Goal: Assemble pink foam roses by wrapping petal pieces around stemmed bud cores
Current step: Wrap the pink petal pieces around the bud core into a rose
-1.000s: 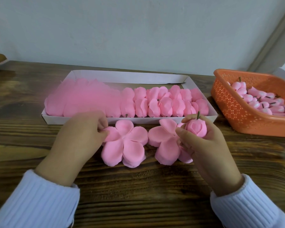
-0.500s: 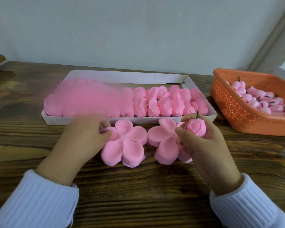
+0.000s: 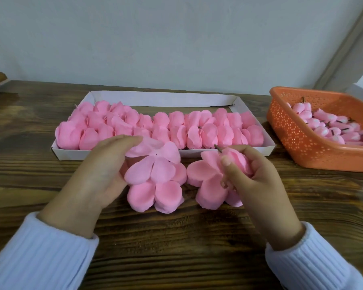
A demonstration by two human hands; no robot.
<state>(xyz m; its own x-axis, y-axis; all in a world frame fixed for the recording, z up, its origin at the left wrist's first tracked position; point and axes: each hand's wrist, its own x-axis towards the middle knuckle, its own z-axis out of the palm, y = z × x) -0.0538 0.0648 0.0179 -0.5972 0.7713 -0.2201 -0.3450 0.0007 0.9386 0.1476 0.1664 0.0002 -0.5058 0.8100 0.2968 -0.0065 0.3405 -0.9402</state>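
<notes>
Head view, working outward from me: pale ribbed sleeves frame the dark wooden tabletop, with both hands just beyond. My left hand has its fingers nearly straight along the edge of a five-lobed petal piece, tilting it up off the petal stack that lies on the wood. The thumb is hidden, so I cannot tell whether that is a true pinch or only a lift. My right hand is curled round a bud core, its stem pointing up and away, held over a second petal stack just beside the first. I judge the next step to be threading stem through petal centre, and that is where it could fail: thin foam may tear if the stem goes in off the hole, or a second sheet may cling and come up with the first. Too tight a grip could also dent the bud. Farther off sits a white tray lined with finished roses. To its right is an orange basket of spare cores.
</notes>
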